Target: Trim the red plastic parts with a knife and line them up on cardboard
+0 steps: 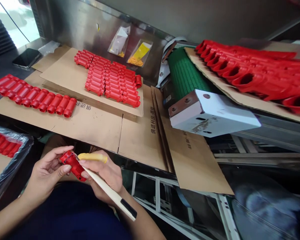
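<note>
Between both hands, just past my lap, is a small red plastic part (74, 165) with its open, detailed side turned up. My left hand (48, 168) pinches its upper left end between fingers and thumb. My right hand (106, 173) is closed around a cream-coloured tool (110, 191) with a black end, and its fingertips also touch the lower end of the red part. The tool's tip lies at the part's right edge. A yellow cover (93, 157) wraps one finger of my right hand.
Red parts lie in a row (37, 96) and a block (112, 78) on cardboard (97, 125). A lined bin (22, 156) is at left, a phone (27, 58) behind. Right: a green conveyor (187, 73), its white bracket (215, 115), and larger red parts (255, 70).
</note>
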The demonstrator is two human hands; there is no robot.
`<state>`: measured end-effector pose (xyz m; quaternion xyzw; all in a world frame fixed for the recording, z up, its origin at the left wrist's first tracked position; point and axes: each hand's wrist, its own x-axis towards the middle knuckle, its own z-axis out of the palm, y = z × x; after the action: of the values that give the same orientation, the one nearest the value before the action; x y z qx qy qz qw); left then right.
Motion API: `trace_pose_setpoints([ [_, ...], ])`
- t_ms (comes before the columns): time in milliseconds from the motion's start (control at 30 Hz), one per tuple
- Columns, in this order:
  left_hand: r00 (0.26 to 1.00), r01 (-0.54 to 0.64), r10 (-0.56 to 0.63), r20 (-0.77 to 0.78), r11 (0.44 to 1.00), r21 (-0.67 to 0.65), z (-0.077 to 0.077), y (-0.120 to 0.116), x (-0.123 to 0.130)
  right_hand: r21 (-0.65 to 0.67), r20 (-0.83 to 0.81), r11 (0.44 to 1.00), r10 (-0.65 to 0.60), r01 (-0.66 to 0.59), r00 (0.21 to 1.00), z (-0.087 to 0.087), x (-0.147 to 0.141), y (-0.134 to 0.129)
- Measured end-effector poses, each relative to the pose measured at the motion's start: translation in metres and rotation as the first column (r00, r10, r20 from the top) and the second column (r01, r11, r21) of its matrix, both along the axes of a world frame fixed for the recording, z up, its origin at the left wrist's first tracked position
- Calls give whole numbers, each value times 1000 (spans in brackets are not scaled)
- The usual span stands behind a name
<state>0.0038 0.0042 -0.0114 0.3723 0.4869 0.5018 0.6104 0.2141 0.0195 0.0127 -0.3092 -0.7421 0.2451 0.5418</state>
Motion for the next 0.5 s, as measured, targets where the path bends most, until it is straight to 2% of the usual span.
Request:
trace_pose_setpoints([
  [167,999,13,-11,-50,999,45,6,-1,2,1,4,1000,21,-21,1000,-1,-3,2],
  [367,999,-4,6,-49,998,55,6,-2,3,-12,4,1000,10,-10,1000,-4,-4,1],
  [500,998,-15,17,-60,999,37,6,-3,4,-68,22,998,7,-5,1000,-4,-3,0],
])
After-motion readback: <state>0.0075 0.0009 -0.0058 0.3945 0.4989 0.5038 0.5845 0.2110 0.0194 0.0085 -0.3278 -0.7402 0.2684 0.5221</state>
